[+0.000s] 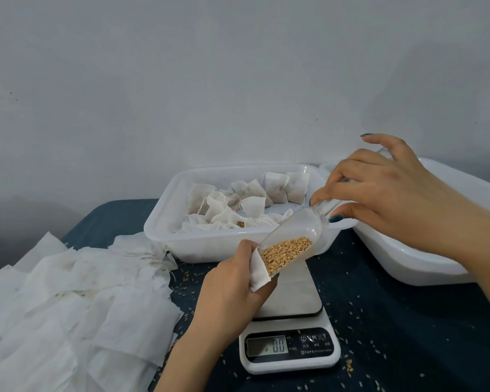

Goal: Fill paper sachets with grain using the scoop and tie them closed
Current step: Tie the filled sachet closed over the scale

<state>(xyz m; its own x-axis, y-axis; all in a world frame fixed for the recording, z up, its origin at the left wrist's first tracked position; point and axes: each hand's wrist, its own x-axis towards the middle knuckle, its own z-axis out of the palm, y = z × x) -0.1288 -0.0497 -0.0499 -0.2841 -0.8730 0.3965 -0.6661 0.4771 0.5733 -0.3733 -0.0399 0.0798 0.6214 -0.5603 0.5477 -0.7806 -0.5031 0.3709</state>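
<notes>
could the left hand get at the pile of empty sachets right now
Probably not yet. The way to the pile of empty sachets looks free, right beside the left hand, but that hand grips a sachet, with the scoop of grain in the right hand at its mouth.

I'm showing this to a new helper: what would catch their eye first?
A clear scoop of golden grain, which the right hand tips into a paper sachet held by the left hand, just above the scale. Next, the heap of empty sachets at left and the white tray of tied sachets behind.
</notes>
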